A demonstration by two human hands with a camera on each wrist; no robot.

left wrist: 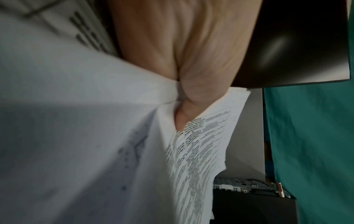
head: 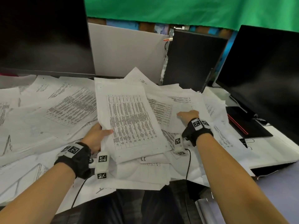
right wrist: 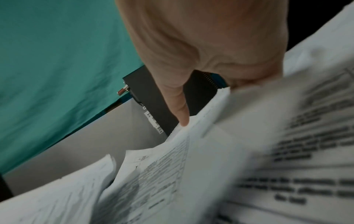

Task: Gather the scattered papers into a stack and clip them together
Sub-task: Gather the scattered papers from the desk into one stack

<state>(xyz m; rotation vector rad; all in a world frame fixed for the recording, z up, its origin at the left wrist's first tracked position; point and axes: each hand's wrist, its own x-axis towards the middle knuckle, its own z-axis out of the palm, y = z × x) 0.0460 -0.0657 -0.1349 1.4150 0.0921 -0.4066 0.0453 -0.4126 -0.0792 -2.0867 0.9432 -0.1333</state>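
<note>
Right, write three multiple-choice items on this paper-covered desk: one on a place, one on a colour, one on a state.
1. Where does the black metal binder clip lie?
A. on the papers at the right, near the black laptop with the red line
B. in the left hand
C. on the left monitor

2. What colour is the cloth backdrop behind the monitors?
A. red
B. green
C. yellow

3. What is the left hand doing?
A. hanging idle
B. gripping the thick sheaf of printed white papers by its edge
C. pressing a keyboard

Answers: 1 A, the clip sits beside the laptop; 2 B, the cloth is plainly green; 3 B, thumb on top, fingers beneath the sheaf.
</note>
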